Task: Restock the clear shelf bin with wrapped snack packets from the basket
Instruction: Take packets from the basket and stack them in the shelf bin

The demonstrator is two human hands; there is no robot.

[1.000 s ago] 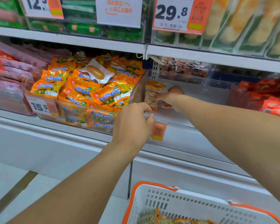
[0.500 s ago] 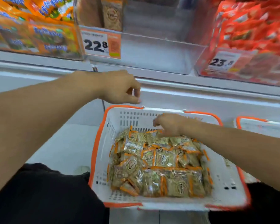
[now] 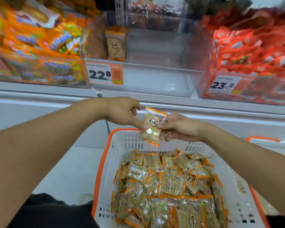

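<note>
A white basket with an orange rim [image 3: 104,162] sits low in front of me, filled with several clear, orange-edged snack packets [image 3: 168,186]. My right hand [image 3: 179,127] holds one such packet [image 3: 152,127] above the basket's far edge. My left hand [image 3: 123,112] meets it from the left, thumb and fingers pinching the packet's left side. The clear shelf bin [image 3: 155,74] stands above, behind a 22.8 price tag [image 3: 104,74]. It holds a packet [image 3: 116,45] upright at its back left.
A bin of orange and green packets [image 3: 39,46] stands left of the clear bin. A bin of red packets [image 3: 253,60] with a 23.8 tag stands right. A second orange-rimmed basket [image 3: 266,142] is at the far right. White shelf fronting runs below the bins.
My right hand has lifted one packet out of the basket and raised it. My left hand has come across and taken hold of its left side. The view has tilted up a little.
</note>
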